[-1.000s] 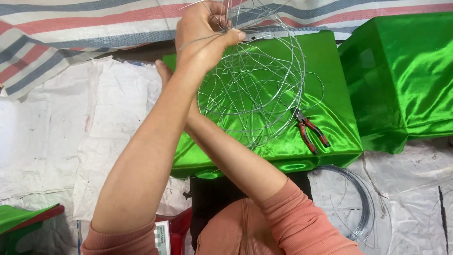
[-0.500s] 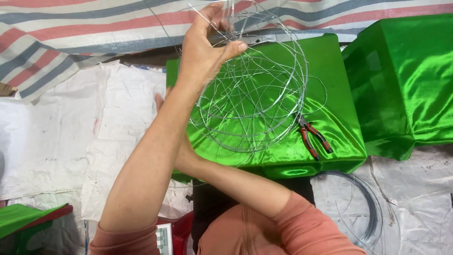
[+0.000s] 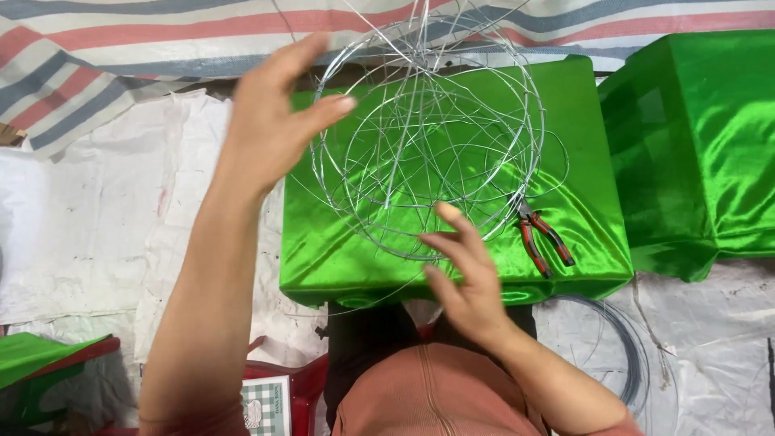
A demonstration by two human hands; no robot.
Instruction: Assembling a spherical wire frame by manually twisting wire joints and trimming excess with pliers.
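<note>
I see a round wire ball (image 3: 428, 145) held up over a green satin-covered box (image 3: 339, 258), between my open left hand (image 3: 270, 121) at its left rim and my open right hand (image 3: 464, 278), fingertips seemingly touching its lower edge.

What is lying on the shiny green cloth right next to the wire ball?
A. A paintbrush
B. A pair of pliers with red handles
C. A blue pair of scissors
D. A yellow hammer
B: a pair of pliers with red and black handles lies on the green cloth, just to the right of the wire ball, near the right hand.
</note>
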